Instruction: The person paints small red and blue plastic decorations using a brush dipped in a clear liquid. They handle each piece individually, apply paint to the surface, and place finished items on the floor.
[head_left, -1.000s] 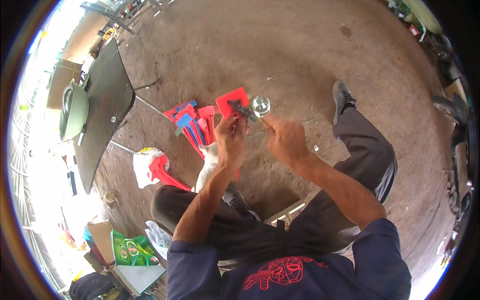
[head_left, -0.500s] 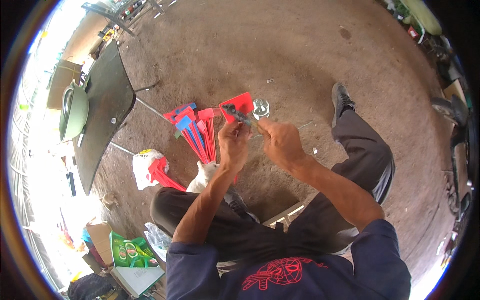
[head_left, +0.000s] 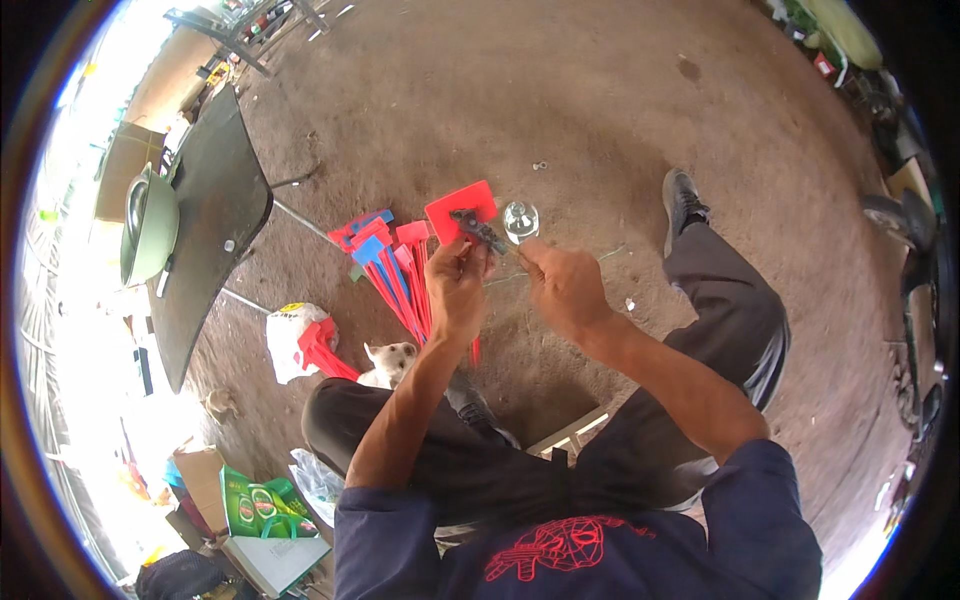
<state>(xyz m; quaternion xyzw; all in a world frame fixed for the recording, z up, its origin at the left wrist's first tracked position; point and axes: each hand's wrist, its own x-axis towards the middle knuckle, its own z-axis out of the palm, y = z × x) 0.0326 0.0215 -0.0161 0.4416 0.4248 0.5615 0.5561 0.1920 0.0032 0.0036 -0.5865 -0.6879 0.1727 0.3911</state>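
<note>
My left hand (head_left: 456, 285) is closed, its fingertips pinching a red flat plastic paddle (head_left: 455, 208) near its lower edge. My right hand (head_left: 566, 285) is closed around the end of a dark metal hand tool (head_left: 478, 229), whose head lies across the front of the paddle. The tool's exact kind is too small to make out. Just beyond my hands, a clear glass jar (head_left: 521, 222) stands on the dirt floor. To the left lies a fanned bundle of red and blue flat-headed plastic pieces with long thin handles (head_left: 395, 275).
A white puppy (head_left: 388, 364) is beside my left knee. Next to it is a white plastic bag (head_left: 287, 345) with more red pieces. A dark low table (head_left: 215, 210) with a green pot (head_left: 155, 230) stands left. A green bag (head_left: 262, 505) sits lower left.
The red paddle has shifted slightly left and tilted, along with my left hand. The puppy has turned its head and moved a little left and down.
</note>
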